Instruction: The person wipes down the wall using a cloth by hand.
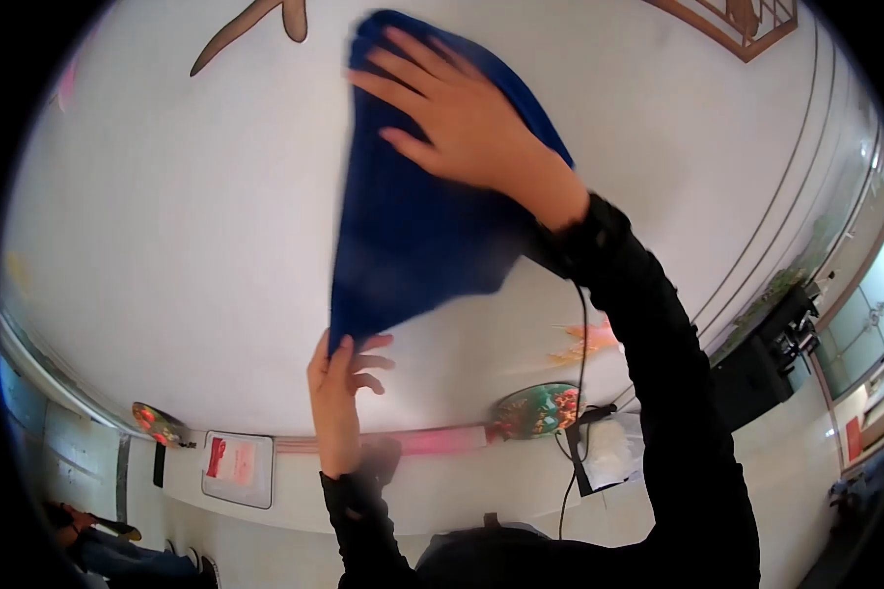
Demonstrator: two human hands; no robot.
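A dark blue cloth (403, 226) hangs spread in front of a white wall, wide at the top and narrowing to a corner at lower left. My right hand (462, 118) lies on its upper part, fingers stretched and spread, palm towards the cloth. Near the lower corner, my left hand (339, 393) pinches the cloth's tip between thumb and finger, while the other fingers stay loosely bent. Whether the cloth touches the wall all over, I cannot tell.
Below are a pale ledge with a tray (238, 471) of red-and-white packets, a colourful round plate (540, 410) and a white bag (614, 452). A black cable (582, 393) hangs by my right arm. Another person's legs (133, 555) show at lower left.
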